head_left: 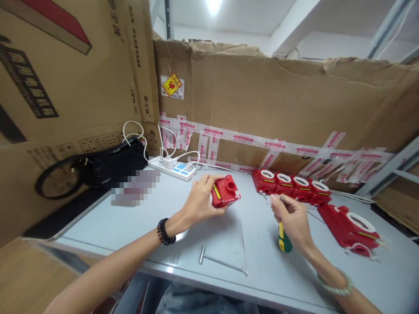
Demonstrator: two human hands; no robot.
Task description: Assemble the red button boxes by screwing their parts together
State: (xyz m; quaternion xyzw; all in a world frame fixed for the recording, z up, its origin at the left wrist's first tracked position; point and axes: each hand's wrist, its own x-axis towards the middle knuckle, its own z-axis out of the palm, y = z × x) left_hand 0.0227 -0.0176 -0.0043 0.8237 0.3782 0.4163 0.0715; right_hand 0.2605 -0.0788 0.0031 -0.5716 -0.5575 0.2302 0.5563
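My left hand is wrapped round a small red housing with a round opening and a yellow label, tilted over the table. To the right, my right hand is closed round a screwdriver with a green and yellow handle, which points down below the palm. Its fingertips are pinched together near a small dark tip. A T-shaped metal wrench lies on the table in front of me. Tiny dark bits are scattered between the hands.
Several red housings with white rings stand in a row at the back right, beside a larger red housing. At the back are a white power strip and a black bag. Cardboard walls off the table.
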